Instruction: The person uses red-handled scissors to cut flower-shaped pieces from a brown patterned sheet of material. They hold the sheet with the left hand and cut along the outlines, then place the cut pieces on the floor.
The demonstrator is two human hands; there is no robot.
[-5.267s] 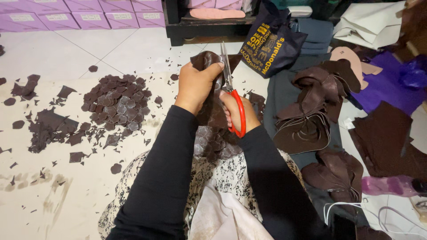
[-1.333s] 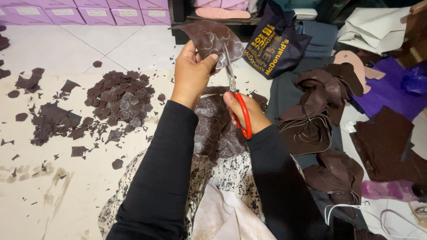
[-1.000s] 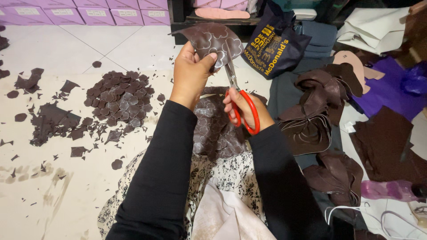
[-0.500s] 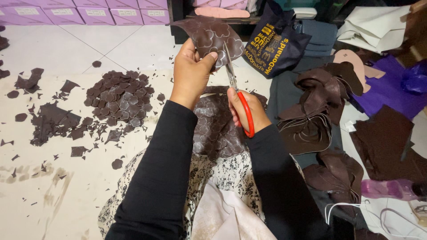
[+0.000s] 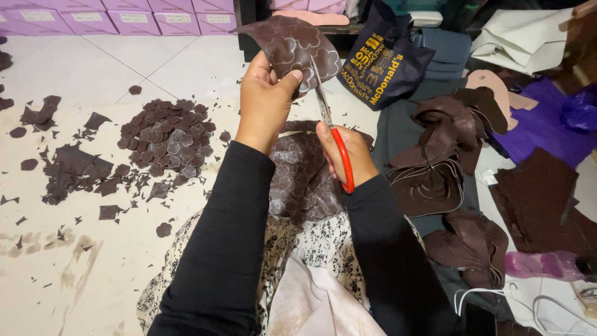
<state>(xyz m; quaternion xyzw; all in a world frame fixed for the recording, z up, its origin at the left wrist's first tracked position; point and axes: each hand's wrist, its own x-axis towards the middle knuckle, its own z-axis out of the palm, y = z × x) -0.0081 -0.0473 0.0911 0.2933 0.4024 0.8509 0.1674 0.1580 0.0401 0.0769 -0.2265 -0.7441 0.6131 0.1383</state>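
My left hand (image 5: pixel 266 99) holds up a dark brown sheet (image 5: pixel 292 45) marked with pale flower-shaped outlines. My right hand (image 5: pixel 345 149) grips red-handled scissors (image 5: pixel 333 134), and their blades cut into the sheet's lower right edge. More of the same marked brown material (image 5: pixel 305 177) lies in my lap below the hands. Both arms wear black sleeves.
A pile of cut brown flower pieces (image 5: pixel 165 134) and scattered scraps (image 5: pixel 68 171) lie on the floor at left. A dark printed bag (image 5: pixel 382 59) stands behind the hands. Stacked brown cut-outs (image 5: pixel 435 168), purple material (image 5: pixel 541 124) and pale purple boxes (image 5: pixel 130 18) surround the spot.
The sheet has been lifted from my lap to in front of me. Over the last second the scissor handles opened and closed again while cutting along its edge.
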